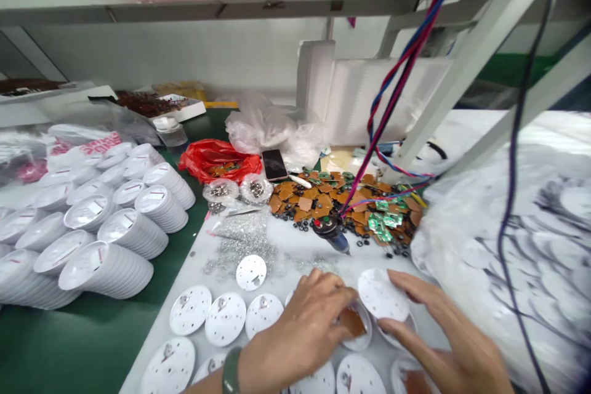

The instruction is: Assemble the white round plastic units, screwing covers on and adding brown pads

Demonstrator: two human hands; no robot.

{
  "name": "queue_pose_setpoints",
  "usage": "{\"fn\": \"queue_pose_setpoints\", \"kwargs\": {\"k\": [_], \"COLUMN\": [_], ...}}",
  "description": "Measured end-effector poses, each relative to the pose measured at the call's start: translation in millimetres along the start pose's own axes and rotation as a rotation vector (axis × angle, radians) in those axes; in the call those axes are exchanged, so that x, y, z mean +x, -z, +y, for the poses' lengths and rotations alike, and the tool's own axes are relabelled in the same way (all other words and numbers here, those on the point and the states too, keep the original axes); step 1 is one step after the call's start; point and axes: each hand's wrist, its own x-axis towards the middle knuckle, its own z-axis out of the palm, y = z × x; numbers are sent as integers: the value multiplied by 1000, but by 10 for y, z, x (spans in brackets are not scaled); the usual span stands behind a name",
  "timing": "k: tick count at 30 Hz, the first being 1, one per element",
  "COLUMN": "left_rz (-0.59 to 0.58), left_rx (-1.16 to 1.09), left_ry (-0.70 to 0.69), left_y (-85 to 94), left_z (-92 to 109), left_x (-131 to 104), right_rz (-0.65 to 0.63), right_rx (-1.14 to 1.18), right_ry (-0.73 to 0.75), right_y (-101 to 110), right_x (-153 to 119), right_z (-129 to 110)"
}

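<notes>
Pinching a perforated white disc by its rim between thumb and forefinger of the right hand, likely so as to leave the drilled face uncovered. Holding it slanted, partly covering a white cup, at the near right of the white work board. Curving the left hand over a neighbouring white housing, just to the left, with fingertips near the brown circuit board inside; cannot tell whether pinching or only touching.

Seeing more white discs lying in rows at the near left, presumably for keeping count and order. Finding small silvery hardware spread thin beyond them, perhaps for picking out single pieces. Noting a corded electric screwdriver tilting tip-down just beyond the hands, probably for quick reach. Finding loose circuit boards heaped farther off, apparently leaving the near area for handling. Seeing nested cup stacks leaning together at the left, likely for saving room.
</notes>
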Motion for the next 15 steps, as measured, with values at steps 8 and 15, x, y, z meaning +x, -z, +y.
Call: {"fn": "queue_pose_setpoints", "kwargs": {"k": [8,15], "left_rz": [-128,-155], "left_rx": [240,55], "left_ry": [112,66], "left_y": [-90,-84], "left_z": [170,83], "left_x": [142,117], "right_rz": [13,-71], "right_rx": [-42,48], "right_ry": [-130,-31], "right_y": [120,45], "right_x": [-140,-225], "right_z": [86,84]}}
